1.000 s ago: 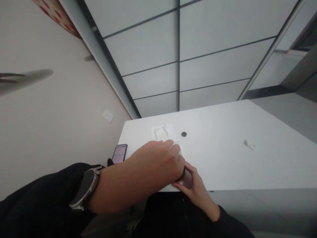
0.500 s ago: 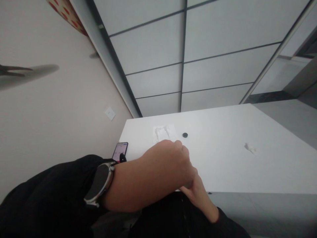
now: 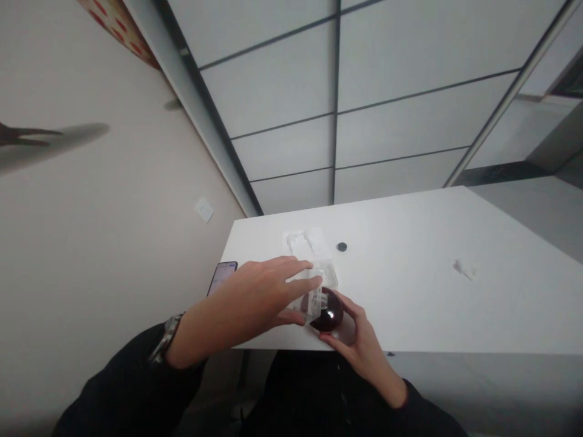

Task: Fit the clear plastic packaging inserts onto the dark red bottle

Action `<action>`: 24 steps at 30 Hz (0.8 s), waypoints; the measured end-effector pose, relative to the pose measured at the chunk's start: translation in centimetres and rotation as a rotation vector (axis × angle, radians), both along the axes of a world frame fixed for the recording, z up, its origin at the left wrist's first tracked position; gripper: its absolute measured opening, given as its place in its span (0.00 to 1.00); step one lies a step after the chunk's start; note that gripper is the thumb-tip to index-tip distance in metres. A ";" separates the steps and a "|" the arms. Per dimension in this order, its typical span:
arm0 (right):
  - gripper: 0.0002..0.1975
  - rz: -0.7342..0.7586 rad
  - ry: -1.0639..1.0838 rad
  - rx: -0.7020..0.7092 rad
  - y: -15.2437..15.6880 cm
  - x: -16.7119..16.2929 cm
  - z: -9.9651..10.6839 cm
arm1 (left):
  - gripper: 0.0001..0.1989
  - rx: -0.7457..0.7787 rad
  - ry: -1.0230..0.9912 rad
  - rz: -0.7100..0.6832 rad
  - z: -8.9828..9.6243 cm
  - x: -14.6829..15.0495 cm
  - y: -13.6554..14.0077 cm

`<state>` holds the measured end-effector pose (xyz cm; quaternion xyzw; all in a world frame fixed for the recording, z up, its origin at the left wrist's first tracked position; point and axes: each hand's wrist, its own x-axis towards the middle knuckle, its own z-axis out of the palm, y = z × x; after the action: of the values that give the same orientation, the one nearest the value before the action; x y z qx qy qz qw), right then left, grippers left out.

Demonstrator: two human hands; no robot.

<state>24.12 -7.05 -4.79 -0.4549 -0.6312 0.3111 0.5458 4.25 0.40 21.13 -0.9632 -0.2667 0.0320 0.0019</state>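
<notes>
My left hand (image 3: 276,288) reaches in from the left, its fingers and thumb around a clear, box-like piece (image 3: 314,305). This clear piece is right up against a glossy, dark red, rounded object (image 3: 333,317); whether they are joined I cannot tell. From the right, my right hand (image 3: 357,331) grips the dark red object between thumb and fingers, near the table's front edge. Just beyond my left hand lies clear, crinkled packaging (image 3: 328,272), partly hidden by the fingers.
The white table (image 3: 410,303) bears a small dark disc (image 3: 342,247), a white sheet with crumpled edges (image 3: 301,244) and a crumpled white tissue (image 3: 465,269). A phone (image 3: 221,276) lies at the left edge beside the wall. Panelled doors (image 3: 282,145) stand behind the table.
My left hand has turned and drawn back left from over my right hand. The dark red object and the clear piece, hidden before, now show between the hands.
</notes>
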 end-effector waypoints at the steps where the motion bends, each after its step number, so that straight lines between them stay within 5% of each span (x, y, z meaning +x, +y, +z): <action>1: 0.38 -0.004 -0.016 -0.004 -0.1 0.1 -0.3 | 0.28 -0.005 -0.021 0.007 -0.4 -0.3 -0.1; 8: 0.38 -0.050 -0.035 0.029 0.0 -0.1 -0.6 | 0.27 -0.153 -0.324 0.092 -3.6 -2.5 -0.3; 13: 0.38 -0.083 -0.051 0.069 0.0 -0.1 -0.4 | 0.24 -0.360 -0.694 0.233 -8.5 -4.5 -0.6; 20: 0.36 -0.138 -0.060 0.052 -0.3 0.0 -2.0 | 0.52 -0.641 -1.320 0.602 -17.4 -2.6 -2.3; 24: 0.36 -0.170 -0.060 0.064 -0.5 0.2 -2.6 | 0.52 -0.750 -1.520 0.670 -20.3 -0.4 -3.2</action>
<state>24.36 -7.54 -7.43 -0.4982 -0.6159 0.2294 0.5655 3.86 -2.78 0.86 -0.5345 -0.4343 -0.5279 -0.4971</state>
